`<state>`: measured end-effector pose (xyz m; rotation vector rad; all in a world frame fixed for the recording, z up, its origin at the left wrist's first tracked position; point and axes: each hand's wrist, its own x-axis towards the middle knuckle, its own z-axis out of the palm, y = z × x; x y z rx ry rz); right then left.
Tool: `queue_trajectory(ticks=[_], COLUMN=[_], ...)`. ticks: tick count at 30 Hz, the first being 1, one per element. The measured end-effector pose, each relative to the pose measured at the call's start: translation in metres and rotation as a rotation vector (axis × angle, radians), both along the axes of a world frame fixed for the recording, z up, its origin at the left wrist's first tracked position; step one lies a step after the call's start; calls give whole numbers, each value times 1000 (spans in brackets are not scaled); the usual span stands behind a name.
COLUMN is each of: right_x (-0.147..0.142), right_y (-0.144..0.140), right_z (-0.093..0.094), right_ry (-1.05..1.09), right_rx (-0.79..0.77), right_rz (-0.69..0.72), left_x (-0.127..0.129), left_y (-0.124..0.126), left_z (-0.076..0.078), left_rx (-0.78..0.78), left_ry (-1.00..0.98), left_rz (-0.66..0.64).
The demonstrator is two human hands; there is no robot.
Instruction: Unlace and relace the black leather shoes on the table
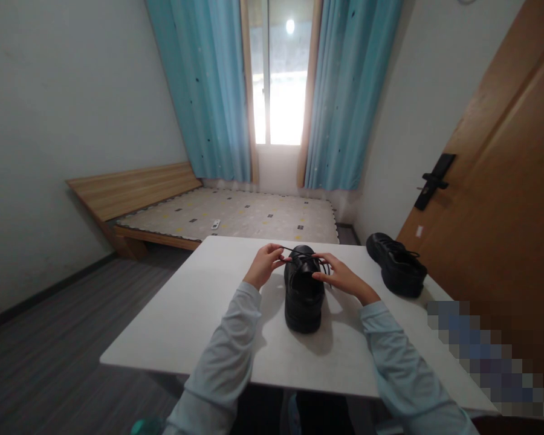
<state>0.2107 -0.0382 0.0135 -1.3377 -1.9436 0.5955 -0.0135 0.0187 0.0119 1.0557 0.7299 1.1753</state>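
- A shoe (303,296) stands on the table (185,314), near its middle, heel toward the person.
- The left hand (263,264) is at the shoe's left side and the right hand (340,275) at its right, both at the laces (304,258) on top.
- A second shoe (396,264) sits on the table's far right corner, well apart from the first.
- A bed (236,214) lies beyond the table, against the left wall.
- The window (278,72) is behind the bed, with a curtain (208,90) on each side.
- A door (503,199) stands to the right of the table, just beside the second shoe.
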Motion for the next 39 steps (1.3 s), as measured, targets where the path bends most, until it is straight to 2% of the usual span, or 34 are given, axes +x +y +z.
queue_trajectory(ticks=[3,6,14,19,23,31,35,39], right_x=[0,0,0,-1,-1,2,3,3], right_y=[1,1,2,1,1,2,2,2], right_z=[0,0,0,2,3,-1,-3,-3], right_ry=[2,3,25,22,8,-3,2,10], right_rx=[-6,-11,-2,-22,-15,4,-1,-22], right_rz=[-6,-5,11,8,2,-5,-8,-24], left_x=[0,-2,-7,-11,-14,-17,-17,-15], left_y=[0,1,10,9,8,11,9,6], left_z=[0,0,-6,-3,0,0,1,2], left_rx=[64,190,478,544,596,566,449,232], left_ry=[92,270,629,828,895,894,687,404], left_rz=[52,95,95,113,98,105,81,115])
